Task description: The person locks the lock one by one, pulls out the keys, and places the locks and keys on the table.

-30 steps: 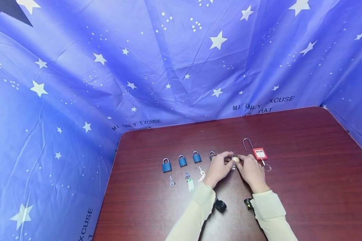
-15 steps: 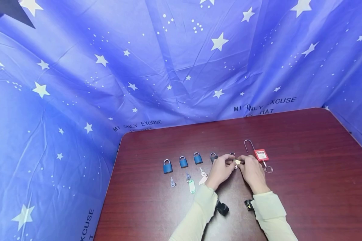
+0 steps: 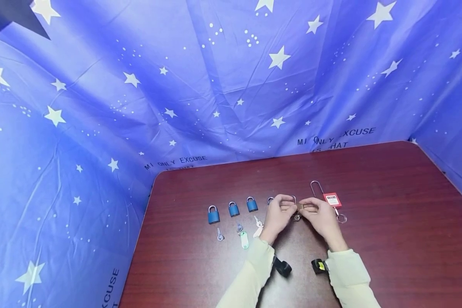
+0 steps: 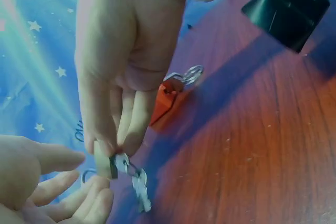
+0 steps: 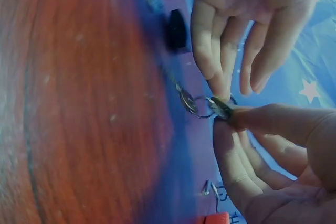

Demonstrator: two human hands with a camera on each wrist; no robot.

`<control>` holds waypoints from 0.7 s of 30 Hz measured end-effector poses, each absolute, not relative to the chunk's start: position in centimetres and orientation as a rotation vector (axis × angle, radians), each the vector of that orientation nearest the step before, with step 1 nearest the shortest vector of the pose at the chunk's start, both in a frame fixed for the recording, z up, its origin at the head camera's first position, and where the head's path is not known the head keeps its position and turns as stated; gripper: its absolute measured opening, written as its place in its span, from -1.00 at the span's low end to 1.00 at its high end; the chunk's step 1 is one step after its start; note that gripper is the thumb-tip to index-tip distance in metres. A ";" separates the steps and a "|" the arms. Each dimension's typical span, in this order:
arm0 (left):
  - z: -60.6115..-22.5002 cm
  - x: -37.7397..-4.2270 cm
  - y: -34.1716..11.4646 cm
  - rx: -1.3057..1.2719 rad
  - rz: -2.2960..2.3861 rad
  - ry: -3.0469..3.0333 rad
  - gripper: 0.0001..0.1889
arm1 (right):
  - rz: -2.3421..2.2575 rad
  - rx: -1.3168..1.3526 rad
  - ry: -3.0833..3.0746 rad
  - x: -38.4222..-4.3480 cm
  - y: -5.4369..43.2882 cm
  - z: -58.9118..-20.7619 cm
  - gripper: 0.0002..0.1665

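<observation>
My right hand [image 3: 323, 217] pinches a small brass padlock [image 4: 106, 162] by its body, between thumb and fingers. A key stands in the padlock's bottom, and a second key [image 4: 140, 190] hangs from it on a ring [image 5: 197, 107]. Beside the padlock is my left hand [image 3: 279, 219]; its thumb and fingers are spread apart, with fingertips right at the shackle side, as the left hand [image 5: 252, 19] shows in the right wrist view. In the head view the fingers hide most of the padlock.
Three blue padlocks [image 3: 213, 214] stand left of the hands, and a dark padlock [image 5: 177, 30] is partly behind my left hand. Nearer lie a loose key [image 3: 220, 235] and keys with a green tag [image 3: 244, 240]. A red padlock [image 3: 332, 199] with raised shackle lies right.
The brass padlock has turned in my fingers, from its bright face to a darker side. My left fingers have loosened around it. The other padlocks stay put.
</observation>
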State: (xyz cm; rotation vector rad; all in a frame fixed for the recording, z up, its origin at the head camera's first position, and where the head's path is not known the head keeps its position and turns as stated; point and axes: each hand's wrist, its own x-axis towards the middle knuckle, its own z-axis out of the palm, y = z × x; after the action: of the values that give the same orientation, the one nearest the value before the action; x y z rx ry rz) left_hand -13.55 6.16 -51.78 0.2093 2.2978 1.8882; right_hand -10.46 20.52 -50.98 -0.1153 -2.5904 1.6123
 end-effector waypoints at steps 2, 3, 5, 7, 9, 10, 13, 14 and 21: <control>-51.5 -13.6 6.0 0.179 1.904 2.292 -0.69 | 1.727 -0.128 -2.526 -10.3 20.6 -50.9 -0.71; -51.3 -13.6 5.9 0.170 1.905 2.292 -0.67 | 1.767 -0.130 -2.501 -10.2 20.6 -50.8 -0.70; -51.0 -13.6 5.7 0.154 1.905 2.288 -0.63 | 1.818 -0.126 -2.466 -10.1 20.6 -50.7 -0.69; -50.7 -13.7 5.6 0.151 1.905 2.283 -0.62 | 1.840 -0.119 -2.449 -10.0 20.6 -50.5 -0.68; -50.4 -13.7 5.3 0.161 1.911 2.279 -0.63 | 1.841 -0.119 -2.447 -9.9 20.6 -50.3 -0.66; -50.2 -13.6 5.2 0.167 1.914 2.280 -0.63 | 1.842 -0.119 -2.445 -9.8 20.5 -50.1 -0.66; -49.8 -13.6 4.9 0.177 1.896 2.317 -0.66 | 1.840 -0.129 -2.442 -9.6 20.4 -49.6 -0.65; -49.7 -13.5 4.7 0.174 1.882 2.334 -0.66 | 1.835 -0.129 -2.445 -9.5 20.4 -49.4 -0.65; -49.2 -12.9 4.5 0.072 1.834 2.365 -0.60 | 1.795 -0.056 -2.438 -9.5 19.9 -49.3 -0.71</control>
State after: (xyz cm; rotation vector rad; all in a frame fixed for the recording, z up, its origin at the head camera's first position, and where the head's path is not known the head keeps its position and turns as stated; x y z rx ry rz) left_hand -12.94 4.45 -49.17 0.0716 2.3647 1.8341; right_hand -9.45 19.89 -49.31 -0.0562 -2.4379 1.7948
